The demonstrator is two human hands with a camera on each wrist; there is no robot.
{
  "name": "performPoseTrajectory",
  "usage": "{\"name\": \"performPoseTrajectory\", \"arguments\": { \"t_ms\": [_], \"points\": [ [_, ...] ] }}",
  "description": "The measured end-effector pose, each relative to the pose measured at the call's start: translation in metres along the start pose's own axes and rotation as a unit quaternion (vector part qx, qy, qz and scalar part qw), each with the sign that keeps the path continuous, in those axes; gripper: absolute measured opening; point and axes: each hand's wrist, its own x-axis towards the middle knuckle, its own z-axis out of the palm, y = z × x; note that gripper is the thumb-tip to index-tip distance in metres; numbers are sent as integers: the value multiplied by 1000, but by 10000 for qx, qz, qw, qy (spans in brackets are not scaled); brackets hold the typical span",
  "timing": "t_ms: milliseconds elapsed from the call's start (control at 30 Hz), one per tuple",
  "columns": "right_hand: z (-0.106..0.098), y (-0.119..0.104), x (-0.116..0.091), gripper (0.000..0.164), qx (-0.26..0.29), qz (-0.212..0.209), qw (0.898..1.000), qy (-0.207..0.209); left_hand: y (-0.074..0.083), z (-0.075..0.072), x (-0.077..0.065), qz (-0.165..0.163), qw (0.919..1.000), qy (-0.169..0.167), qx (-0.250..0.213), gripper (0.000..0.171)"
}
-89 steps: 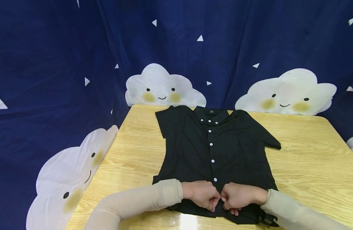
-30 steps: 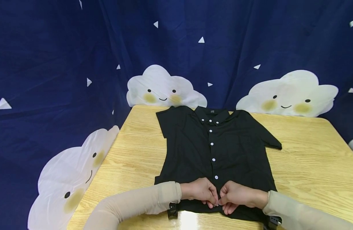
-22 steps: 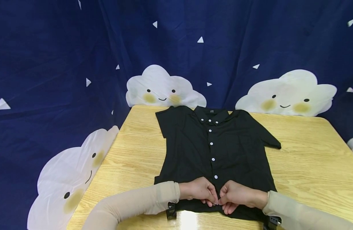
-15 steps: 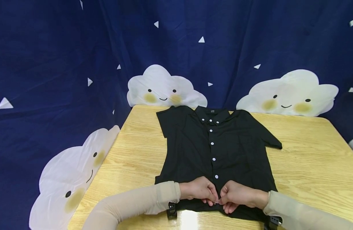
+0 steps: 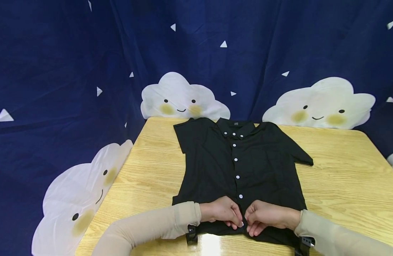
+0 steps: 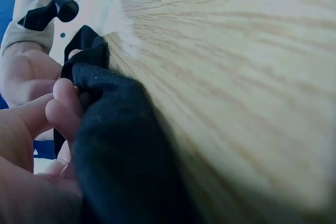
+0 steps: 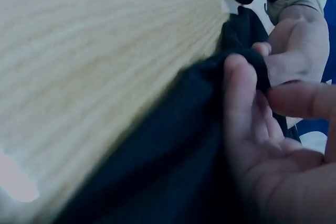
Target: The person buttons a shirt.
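A black short-sleeved button-up shirt (image 5: 209, 167) lies front up on the table, collar at the far side. White buttons run down its front, the upper ones fastened. My left hand (image 5: 223, 210) pinches the front edge near the hem, where a white button (image 5: 241, 224) shows at its fingertips. Just right of it, my right hand (image 5: 268, 216) has thumb and forefinger on the other side of the placket, a small gap from the left fingertips. In the left wrist view, dark cloth (image 6: 126, 145) hangs over the fingers. Cloth also covers part of the right wrist view.
The light wooden table (image 5: 350, 170) extends left and right of the shirt. A dark blue curtain (image 5: 196, 35) with white clouds hangs behind and along the left side. Black wrist cameras (image 5: 192, 234) sit under both sleeves, close to the hem.
Both hands were curled more tightly at the hem three seconds ago. Lately the right fingertips have drawn slightly right from the left ones, and the white button there has come into sight.
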Motion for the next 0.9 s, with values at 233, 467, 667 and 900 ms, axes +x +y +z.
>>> {"name": "performPoseTrajectory", "arguments": {
  "t_ms": [233, 467, 667, 900],
  "points": [
    [1, 2, 3, 15, -875, -407, 9953, 75, -2, 0, 1, 144, 9996, -213, 103, 10],
    [0, 0, 3, 19, -1221, -445, 9914, 169, -2, -1, 1, 158, 9993, -322, 131, 12],
    [1, 1, 4, 19, -1217, -422, 9916, 136, 0, 2, 2, -27, 9999, -131, -39, 14],
    [4, -2, 3, 18, -1395, -398, 9889, 314, 3, 3, 1, -194, 9995, 84, -239, 15]
  ]
}}
